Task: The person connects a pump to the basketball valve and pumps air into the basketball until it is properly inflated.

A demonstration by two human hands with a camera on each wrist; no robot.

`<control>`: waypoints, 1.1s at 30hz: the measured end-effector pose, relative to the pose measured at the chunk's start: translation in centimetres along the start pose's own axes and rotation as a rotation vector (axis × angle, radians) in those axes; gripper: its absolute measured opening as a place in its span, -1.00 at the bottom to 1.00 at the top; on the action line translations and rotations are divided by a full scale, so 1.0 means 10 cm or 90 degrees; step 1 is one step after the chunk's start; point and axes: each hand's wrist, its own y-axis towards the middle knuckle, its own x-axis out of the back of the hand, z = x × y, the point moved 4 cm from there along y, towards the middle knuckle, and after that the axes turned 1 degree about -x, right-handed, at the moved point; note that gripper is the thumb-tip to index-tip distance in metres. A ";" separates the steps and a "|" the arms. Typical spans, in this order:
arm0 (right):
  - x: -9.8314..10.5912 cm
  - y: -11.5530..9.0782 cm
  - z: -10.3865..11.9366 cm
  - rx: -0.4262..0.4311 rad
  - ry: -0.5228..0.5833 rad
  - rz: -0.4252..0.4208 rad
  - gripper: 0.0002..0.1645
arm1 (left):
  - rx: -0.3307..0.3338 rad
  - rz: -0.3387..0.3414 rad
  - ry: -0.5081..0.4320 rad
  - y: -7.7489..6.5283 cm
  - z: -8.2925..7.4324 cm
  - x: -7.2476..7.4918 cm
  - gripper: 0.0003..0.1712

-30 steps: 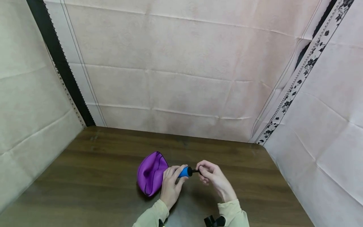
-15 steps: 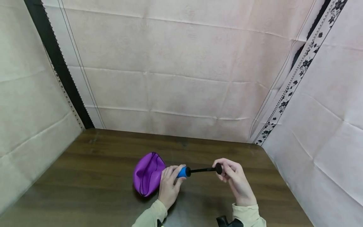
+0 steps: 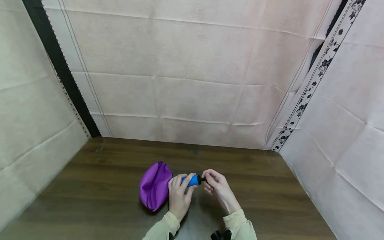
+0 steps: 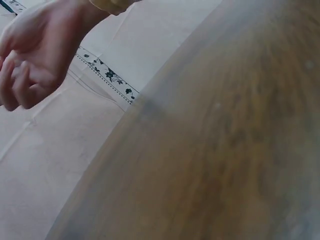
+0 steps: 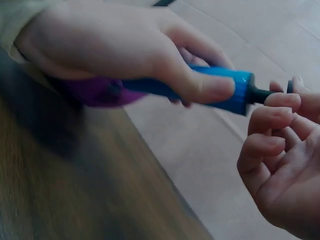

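A purple, partly deflated ball with dark seam lines sits on the brown table, its surface folded inward. Just right of it, my left hand grips the blue barrel of a hand pump, which lies level and points toward the ball. Whether a needle enters the ball is hidden behind the left hand. With thumb and fingers my right hand pinches the black handle end of the rod, close against the barrel. The right wrist view shows the short black rod between barrel and fingers. The left wrist view catches the right hand at its upper left.
A wood-grain table spreads under the hands. Pale creased cloth hangs behind it and along both sides, with a black strip at the left corner and a floral border at the right.
The right hand draws the pump rod out to the right, then pushes it back in toward the barrel. The left hand keeps its grip. The ball appears slightly shifted left in view.
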 end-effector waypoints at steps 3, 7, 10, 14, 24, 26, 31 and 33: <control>-0.01 -0.02 0.06 -0.020 -0.072 -0.041 -0.71 | -0.001 0.017 -0.012 -0.01 0.00 0.00 -0.46; 0.06 -0.13 0.26 -0.041 -0.116 -0.081 -0.62 | 0.009 0.039 -0.038 -0.05 0.01 0.00 -0.49; 0.15 -0.26 0.46 -0.009 -0.090 -0.117 -0.64 | 0.012 0.048 -0.055 -0.08 0.02 -0.01 -0.53; 0.27 -0.43 0.65 0.049 -0.069 -0.165 -0.65 | 0.003 0.060 -0.065 -0.10 0.02 -0.02 -0.59; 0.14 -0.28 0.48 0.070 0.044 -0.144 -0.74 | 0.020 0.056 -0.087 0.03 0.01 0.00 -0.65; 0.07 -0.20 0.39 0.039 0.046 -0.151 -0.76 | 0.019 0.052 -0.077 0.06 0.00 0.01 -0.66; -0.08 -0.03 0.21 -0.040 0.008 -0.156 -0.70 | 0.015 0.049 -0.066 0.15 0.00 0.01 -0.65; -0.08 0.00 0.19 -0.060 -0.023 -0.161 -0.65 | 0.013 0.069 -0.077 0.19 0.00 -0.01 -0.65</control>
